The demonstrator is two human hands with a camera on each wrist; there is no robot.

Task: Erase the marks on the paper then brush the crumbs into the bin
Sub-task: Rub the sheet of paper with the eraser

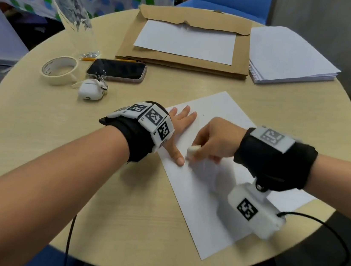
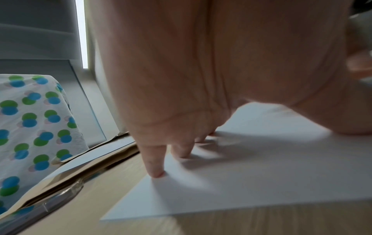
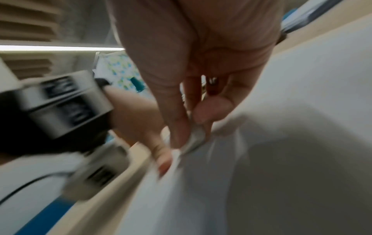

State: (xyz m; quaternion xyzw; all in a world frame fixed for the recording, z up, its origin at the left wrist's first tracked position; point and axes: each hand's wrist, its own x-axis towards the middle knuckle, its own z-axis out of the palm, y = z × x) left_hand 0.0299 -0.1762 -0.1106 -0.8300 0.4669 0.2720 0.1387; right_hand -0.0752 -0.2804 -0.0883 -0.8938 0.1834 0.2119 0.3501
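A white sheet of paper (image 1: 202,194) lies at an angle on the round wooden table (image 1: 76,164). My left hand (image 1: 180,129) presses flat on the sheet's left edge with straight, spread fingers (image 2: 155,168). My right hand (image 1: 211,142) pinches a small white eraser (image 1: 193,151) between thumb and fingers and holds it against the paper beside my left thumb. In the right wrist view the eraser (image 3: 194,139) shows blurred at the fingertips on the paper (image 3: 261,174). No marks or crumbs can be made out, and no bin is in view.
At the left stand a tape roll (image 1: 59,69), a phone (image 1: 117,70) and a white earbud case (image 1: 90,92). A brown envelope (image 1: 179,64) with a sheet on it and a paper stack (image 1: 289,58) lie at the back. A black cable (image 1: 334,243) trails off the right.
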